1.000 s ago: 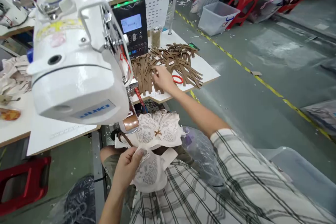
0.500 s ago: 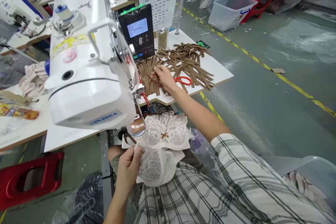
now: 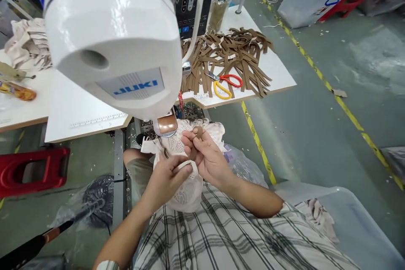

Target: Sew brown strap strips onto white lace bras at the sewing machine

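Between finger and thumb, my left hand grips the edge of a white lace bra close to my lap. My right hand is closed on a brown strap, which curls up above its fingertips. The two hands nearly meet, just in front of the sewing machine's rounded end. Behind them another part of the white lace hangs under the machine head. Most of the strap's lower end is hidden by my fingers.
A white sewing machine stands close ahead. Red-and-yellow scissors lie by a pile of brown straps on the white tabletop. A clear bin stands at lower right, a red stool at left.
My right hand has come back from the strap pile with a brown strap, to beside my left hand. The left hand still holds the bra. The view has tilted down and closer.
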Available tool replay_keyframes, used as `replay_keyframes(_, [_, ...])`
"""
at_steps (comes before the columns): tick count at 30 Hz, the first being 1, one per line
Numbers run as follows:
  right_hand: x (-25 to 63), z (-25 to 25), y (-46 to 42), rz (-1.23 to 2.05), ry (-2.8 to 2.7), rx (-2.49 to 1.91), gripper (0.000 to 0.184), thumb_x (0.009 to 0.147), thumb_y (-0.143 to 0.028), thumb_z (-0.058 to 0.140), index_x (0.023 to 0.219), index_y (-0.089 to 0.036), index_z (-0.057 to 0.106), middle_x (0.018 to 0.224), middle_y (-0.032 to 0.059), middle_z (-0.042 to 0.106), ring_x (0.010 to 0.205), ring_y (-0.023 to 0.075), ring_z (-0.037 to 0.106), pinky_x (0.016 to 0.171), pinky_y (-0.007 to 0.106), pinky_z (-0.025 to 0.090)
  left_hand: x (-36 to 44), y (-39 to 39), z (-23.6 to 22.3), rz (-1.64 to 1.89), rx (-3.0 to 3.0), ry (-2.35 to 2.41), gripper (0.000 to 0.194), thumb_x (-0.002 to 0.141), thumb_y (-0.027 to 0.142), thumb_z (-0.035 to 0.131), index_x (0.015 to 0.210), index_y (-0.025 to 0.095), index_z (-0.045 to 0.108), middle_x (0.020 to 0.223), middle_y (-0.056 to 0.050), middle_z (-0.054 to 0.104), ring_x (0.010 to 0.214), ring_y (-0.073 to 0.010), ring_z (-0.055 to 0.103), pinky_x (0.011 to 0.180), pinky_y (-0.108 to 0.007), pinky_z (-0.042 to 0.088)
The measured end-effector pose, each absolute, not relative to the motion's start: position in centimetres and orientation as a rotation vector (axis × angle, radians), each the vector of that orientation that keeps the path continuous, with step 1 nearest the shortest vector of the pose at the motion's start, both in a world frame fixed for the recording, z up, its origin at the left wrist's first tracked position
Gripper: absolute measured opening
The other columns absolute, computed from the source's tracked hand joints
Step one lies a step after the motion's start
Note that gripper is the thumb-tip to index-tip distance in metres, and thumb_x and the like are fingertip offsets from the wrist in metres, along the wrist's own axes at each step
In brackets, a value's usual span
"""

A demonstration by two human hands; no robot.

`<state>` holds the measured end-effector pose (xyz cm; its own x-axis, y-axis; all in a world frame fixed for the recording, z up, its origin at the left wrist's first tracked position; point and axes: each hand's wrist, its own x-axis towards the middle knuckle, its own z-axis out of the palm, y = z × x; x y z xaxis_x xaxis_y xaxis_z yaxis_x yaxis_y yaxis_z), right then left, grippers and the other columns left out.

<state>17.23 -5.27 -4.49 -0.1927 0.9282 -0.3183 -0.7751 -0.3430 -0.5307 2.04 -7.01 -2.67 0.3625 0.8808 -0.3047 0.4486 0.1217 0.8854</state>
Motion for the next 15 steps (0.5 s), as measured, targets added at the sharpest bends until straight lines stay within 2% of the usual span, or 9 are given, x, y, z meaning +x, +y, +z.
replay_keyframes(2, [17.6, -5.0, -4.6, 1.784, -0.218, -0.74, 0.022, 0.087, -0.026, 0.071, 0.104, -0.028, 0.056, 0.117, -0.0037, 0.073, 0.108, 0.0061, 0.07, 0.083, 0.012, 0.06, 1.6, -6.8, -3.4, 0.373, 1.372, 1.108, 0.04, 0.094, 0.048, 0.054, 0.072, 0.015, 0.059, 0.062, 0.001, 0.056, 0.056, -0.0103, 0.044, 0.053, -0.022, 0.034])
replay_keyframes(3, [17.9, -5.4, -4.2, 1.775, -0.193, -0.762, 0.022, 0.087, -0.025, 0.071, 0.104, -0.027, 0.058, 0.118, -0.0037, 0.073, 0.108, 0.0057, 0.07, 0.082, 0.011, 0.059, 1.3, -6.7, -3.7, 0.346, 1.324, 1.07, 0.045, 0.094, 0.051, 0.053, 0.067, 0.016, 0.056, 0.06, 0.001, 0.053, 0.055, -0.0102, 0.044, 0.053, -0.022, 0.034])
replay_keyframes(7, [19.2, -7.1, -2.8, 1.673, -0.174, -0.84, 0.02, 0.084, -0.022, 0.073, 0.098, -0.027, 0.06, 0.122, -0.0048, 0.072, 0.113, 0.0052, 0.067, 0.085, 0.011, 0.058, 0.2, -6.4, -4.0, 0.318, 1.255, 1.039, 0.048, 0.091, 0.056, 0.056, 0.066, 0.016, 0.054, 0.06, 0.001, 0.051, 0.055, -0.0098, 0.043, 0.052, -0.021, 0.033])
replay_keyframes(10, [19.5, -8.2, -3.3, 1.782, -0.298, -0.873, 0.016, 0.09, -0.036, 0.067, 0.101, -0.026, 0.062, 0.121, -0.0008, 0.072, 0.112, 0.0105, 0.068, 0.087, 0.021, 0.059, 0.1, -6.3, -3.8, 0.371, 1.203, 1.087, 0.046, 0.091, 0.056, 0.056, 0.069, 0.015, 0.058, 0.059, 0.002, 0.052, 0.052, -0.0088, 0.04, 0.049, -0.021, 0.029])
replay_keyframes(13, [19.1, -8.7, -4.7, 2.093, -0.547, -0.883, 0.034, 0.087, -0.053, 0.067, 0.102, -0.022, 0.067, 0.101, 0.003, 0.074, 0.091, 0.0131, 0.07, 0.077, 0.024, 0.059, 0.6, -6.1, -3.6, 0.411, 1.181, 1.166, 0.045, 0.091, 0.054, 0.055, 0.07, 0.015, 0.061, 0.059, 0.001, 0.054, 0.051, -0.0087, 0.039, 0.048, -0.021, 0.027])
replay_keyframes(15, [19.0, -8.8, -5.1, 2.131, -0.605, -0.932, 0.035, 0.08, -0.051, 0.076, 0.096, -0.02, 0.07, 0.081, -0.0007, 0.07, 0.071, 0.0097, 0.065, 0.065, 0.02, 0.054, 1.0, -6.0, -3.6, 0.423, 1.2, 1.191, 0.045, 0.091, 0.053, 0.055, 0.069, 0.014, 0.061, 0.06, 0.0, 0.055, 0.053, -0.0092, 0.04, 0.05, -0.021, 0.029])
